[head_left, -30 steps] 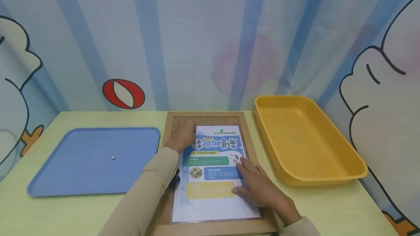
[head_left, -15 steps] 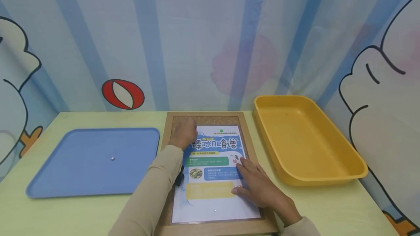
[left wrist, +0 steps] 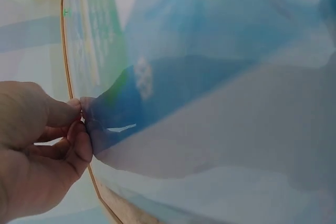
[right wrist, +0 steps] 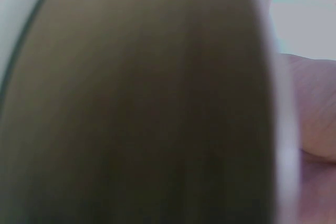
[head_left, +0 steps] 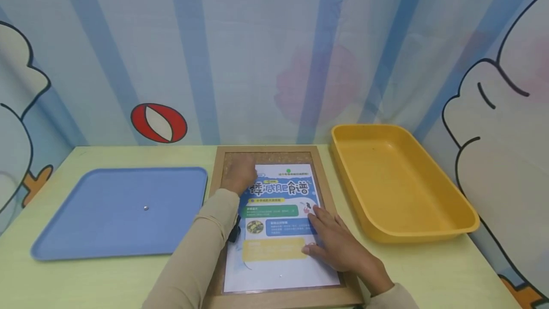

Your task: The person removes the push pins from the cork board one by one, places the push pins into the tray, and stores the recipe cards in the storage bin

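Observation:
A laminated poster (head_left: 274, 271) printed in blue, green and yellow lies on a wood-framed corkboard (head_left: 280, 157). My left hand (head_left: 239, 174) is at the poster's upper left corner. In the left wrist view the left hand (left wrist: 47, 140) pinches a small pushpin against the sheet; the fingers hide most of it, with a trace of red showing. A green pushpin (head_left: 289, 171) stands at the poster's top edge. My right hand (head_left: 336, 242) rests flat on the poster's right side, fingers spread. A sleeve (right wrist: 142, 103) fills most of the right wrist view.
To the left lies a blue tray (head_left: 124, 232) with one small shiny dot (head_left: 146, 208) on it. A deep yellow bin (head_left: 403, 190) stands to the right. Behind the pale yellow table (head_left: 103, 280) hangs a striped cartoon curtain (head_left: 257, 61).
My left forearm has shifted slightly to the right, while its fingers stay at the same corner. The red spot by the fingertips is now covered in the head view. My right hand keeps still.

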